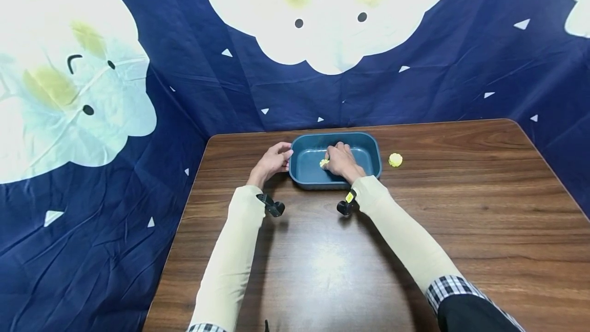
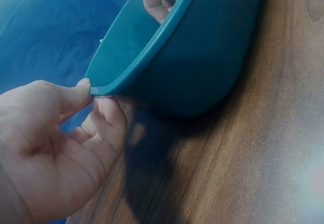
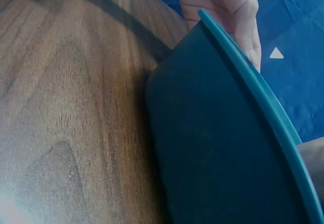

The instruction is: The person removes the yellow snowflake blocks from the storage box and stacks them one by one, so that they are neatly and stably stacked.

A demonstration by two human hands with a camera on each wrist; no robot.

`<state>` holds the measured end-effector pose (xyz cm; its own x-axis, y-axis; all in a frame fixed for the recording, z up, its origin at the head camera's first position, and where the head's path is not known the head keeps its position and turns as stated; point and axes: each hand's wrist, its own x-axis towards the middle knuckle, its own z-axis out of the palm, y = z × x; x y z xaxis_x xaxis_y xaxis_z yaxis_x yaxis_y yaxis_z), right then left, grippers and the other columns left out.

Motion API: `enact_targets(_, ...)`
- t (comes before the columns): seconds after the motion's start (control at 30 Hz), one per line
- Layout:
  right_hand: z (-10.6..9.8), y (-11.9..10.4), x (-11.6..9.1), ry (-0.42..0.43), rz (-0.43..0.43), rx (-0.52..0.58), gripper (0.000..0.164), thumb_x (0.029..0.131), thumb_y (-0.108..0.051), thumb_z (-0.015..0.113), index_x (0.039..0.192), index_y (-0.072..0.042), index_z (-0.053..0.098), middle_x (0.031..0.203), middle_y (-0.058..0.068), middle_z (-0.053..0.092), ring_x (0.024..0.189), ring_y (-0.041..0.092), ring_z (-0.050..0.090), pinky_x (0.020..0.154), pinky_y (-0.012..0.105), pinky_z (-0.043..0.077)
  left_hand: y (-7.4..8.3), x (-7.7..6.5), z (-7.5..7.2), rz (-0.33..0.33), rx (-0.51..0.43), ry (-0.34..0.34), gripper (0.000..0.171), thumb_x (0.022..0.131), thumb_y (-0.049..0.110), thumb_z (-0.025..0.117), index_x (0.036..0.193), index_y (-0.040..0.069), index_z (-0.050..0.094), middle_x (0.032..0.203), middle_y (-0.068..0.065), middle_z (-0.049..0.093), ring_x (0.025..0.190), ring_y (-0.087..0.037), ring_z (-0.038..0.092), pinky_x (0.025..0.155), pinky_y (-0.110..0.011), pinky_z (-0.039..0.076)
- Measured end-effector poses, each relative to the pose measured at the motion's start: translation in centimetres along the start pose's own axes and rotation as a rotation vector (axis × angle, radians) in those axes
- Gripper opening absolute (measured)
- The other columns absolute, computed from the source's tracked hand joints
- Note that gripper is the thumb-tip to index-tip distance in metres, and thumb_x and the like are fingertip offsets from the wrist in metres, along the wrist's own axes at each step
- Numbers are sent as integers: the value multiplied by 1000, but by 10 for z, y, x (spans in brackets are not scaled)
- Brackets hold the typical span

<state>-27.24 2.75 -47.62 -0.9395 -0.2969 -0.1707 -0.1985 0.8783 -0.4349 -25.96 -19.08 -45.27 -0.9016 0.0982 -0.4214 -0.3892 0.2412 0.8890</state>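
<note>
A dark teal rectangular basin [image 1: 311, 184] stands near the table's back edge. At its left end my left hand [image 1: 274, 160] pinches the rim; in the left wrist view the thumb [image 2: 76, 95] is on top and curled fingers are beneath. My right hand [image 1: 342, 162] reaches down inside the basin, its fingers at a small pale yellow piece [image 1: 324, 163] with a scalloped edge. In the right wrist view the basin wall [image 3: 212, 133] hides most of that hand. Another yellow scalloped piece [image 1: 395, 160] lies on the table just right of the basin.
The brown wood-grain table [image 1: 461, 193] reaches forward and to the right of the basin. Dark blue cloth [image 1: 295, 96] with white clouds hangs close behind the table and along its sides. Each wrist carries a small black camera [image 1: 275, 208].
</note>
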Motion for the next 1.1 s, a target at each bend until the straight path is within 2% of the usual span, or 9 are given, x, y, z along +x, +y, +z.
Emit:
enact_targets(0.17,-2,0,-5,3,-1,4,27,83,-27,73,91,-10,54,105,13,47,102,33,41,94,43,37,-1,1,-1,-9,7,6,33,102,15,46,134,10,46,89,-10,50,68,-13,50,61,-22,48)
enact_targets(0.33,-4,1,-9,23,-9,68,17,85,-24,70,84,-10,61,101,12,53,103,32,46,97,42,38,-1,1,-1,-7,17,4,33,102,15,45,134,11,46,86,-6,50,68,-13,50,61,-22,48)
enact_targets(0.43,-6,4,-10,46,-48,139,11,85,-18,68,80,-8,69,96,12,64,101,30,54,100,41,40,-1,2,-1,-9,19,3,32,102,16,45,134,11,46,85,-6,50,69,-14,51,61,-23,49)
enact_targets(0.57,-10,9,-13,56,-56,282,10,86,-16,68,83,-7,72,94,8,70,92,25,60,93,39,46,-1,3,-2,-14,20,0,33,102,16,46,135,11,46,87,-6,50,69,-13,51,62,-22,49)
enact_targets(0.7,-15,11,-18,58,-16,390,14,89,-22,68,90,-8,69,100,8,67,91,23,59,84,37,48,-2,2,-2,-13,22,1,34,102,16,46,135,10,46,87,-7,50,69,-13,51,64,-23,49)
enact_targets(0.87,-22,12,-26,80,6,443,16,91,-24,65,94,-8,66,105,10,61,95,24,55,85,38,46,-1,1,-1,-15,21,2,33,102,16,46,135,11,46,87,-7,50,69,-13,51,66,-25,49)
enact_targets(1.1,-29,20,-36,131,22,491,19,90,-28,66,96,-9,65,103,9,55,92,23,52,81,36,44,0,1,0,-17,12,5,33,102,15,46,134,11,46,85,-6,50,68,-13,51,63,-24,49)
